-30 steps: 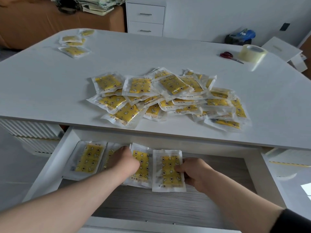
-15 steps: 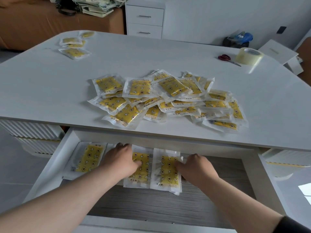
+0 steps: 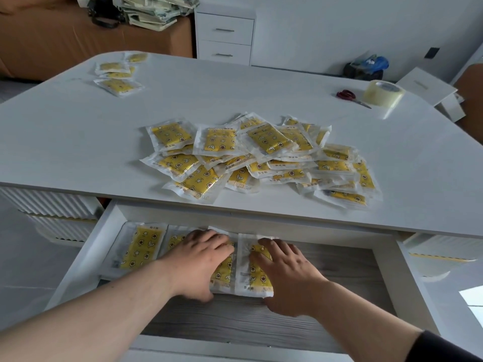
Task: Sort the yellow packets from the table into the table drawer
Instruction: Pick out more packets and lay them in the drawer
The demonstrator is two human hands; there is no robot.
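Note:
A heap of yellow packets (image 3: 261,155) in clear wrappers lies on the white table (image 3: 78,142) near its front edge. Below it the table drawer (image 3: 78,267) stands pulled out, with a row of packets laid flat at its back. The leftmost drawer packet (image 3: 139,246) lies uncovered. My left hand (image 3: 196,259) presses flat on the packets in the middle of the row. My right hand (image 3: 287,270) lies with straight fingers on the rightmost packet (image 3: 251,278). Neither hand grips anything.
A small group of yellow packets (image 3: 116,77) sits at the table's far left corner. Red-handled scissors (image 3: 349,96) and a roll of clear tape (image 3: 383,94) lie at the far right. The drawer's grey wooden floor (image 3: 339,270) shows to the right of the row.
Both hands have slid the two packets toward the drawer's back and flattened out on them. The right hand, curled at the packet's edge before, now lies on top.

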